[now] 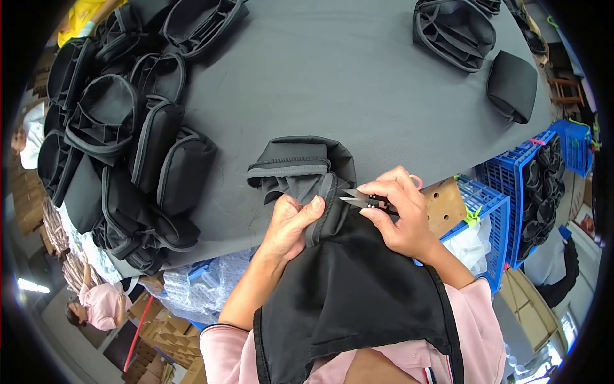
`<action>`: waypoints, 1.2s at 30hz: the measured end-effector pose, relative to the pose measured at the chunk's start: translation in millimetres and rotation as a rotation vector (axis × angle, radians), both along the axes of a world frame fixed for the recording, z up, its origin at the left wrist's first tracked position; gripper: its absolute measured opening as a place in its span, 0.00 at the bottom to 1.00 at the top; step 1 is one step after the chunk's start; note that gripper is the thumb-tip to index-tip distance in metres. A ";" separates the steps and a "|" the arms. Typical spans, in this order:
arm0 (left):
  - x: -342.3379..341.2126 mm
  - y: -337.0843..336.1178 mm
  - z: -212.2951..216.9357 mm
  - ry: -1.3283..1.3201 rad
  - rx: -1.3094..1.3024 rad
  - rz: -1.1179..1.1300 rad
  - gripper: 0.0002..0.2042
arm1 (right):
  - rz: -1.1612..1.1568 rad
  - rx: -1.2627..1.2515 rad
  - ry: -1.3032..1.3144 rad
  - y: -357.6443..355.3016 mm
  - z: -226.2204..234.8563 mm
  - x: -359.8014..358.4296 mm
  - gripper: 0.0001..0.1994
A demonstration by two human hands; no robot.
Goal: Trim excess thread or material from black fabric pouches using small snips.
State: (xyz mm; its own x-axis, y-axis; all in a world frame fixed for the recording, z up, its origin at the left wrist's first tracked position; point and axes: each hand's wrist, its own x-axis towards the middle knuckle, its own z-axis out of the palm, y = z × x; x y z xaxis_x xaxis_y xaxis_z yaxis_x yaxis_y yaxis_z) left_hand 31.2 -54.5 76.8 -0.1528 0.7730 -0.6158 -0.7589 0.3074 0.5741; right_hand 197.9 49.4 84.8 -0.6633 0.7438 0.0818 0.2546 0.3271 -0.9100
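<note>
A black zippered pouch (300, 153) lies at the near edge of the table, its zip open. My left hand (291, 227) pinches its zipped rim between thumb and fingers. Thin loose threads stand out from the seam beside my left thumb. In my right hand (400, 208) is a pair of thread snips (368, 200), closed in the fingers. The snips' metal blades point left, parted, close to the pouch's edge. A black apron (358, 281) hangs in front of me below the pouch.
Several black pouches (105, 109) are heaped on the grey table (256, 70) at left. Another open pouch (455, 35) and a closed one (511, 86) sit at far right. Blue crates (511, 185) stand off the right edge. Plastic wrap (204, 288) lies below the near edge. People are at left.
</note>
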 end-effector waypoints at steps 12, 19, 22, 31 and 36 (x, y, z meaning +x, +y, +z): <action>1.8 -1.0 -3.0 -0.005 0.001 -0.071 0.15 | 0.093 0.249 -0.014 10.9 1.2 -6.4 0.13; 4.2 -0.1 -7.2 0.040 -0.014 -0.066 0.13 | 0.077 0.017 -0.039 13.0 13.3 3.8 0.10; 5.9 -1.0 -10.7 0.065 -0.044 -0.098 0.13 | 0.058 -0.018 -0.087 11.5 16.9 1.3 0.11; 7.7 -1.9 -14.6 0.121 -0.021 -0.131 0.16 | 0.054 0.163 -0.077 9.0 8.0 1.4 0.12; 10.2 -1.5 -14.0 0.113 -0.043 -0.132 0.17 | 0.094 0.362 -0.089 12.1 9.4 5.6 0.12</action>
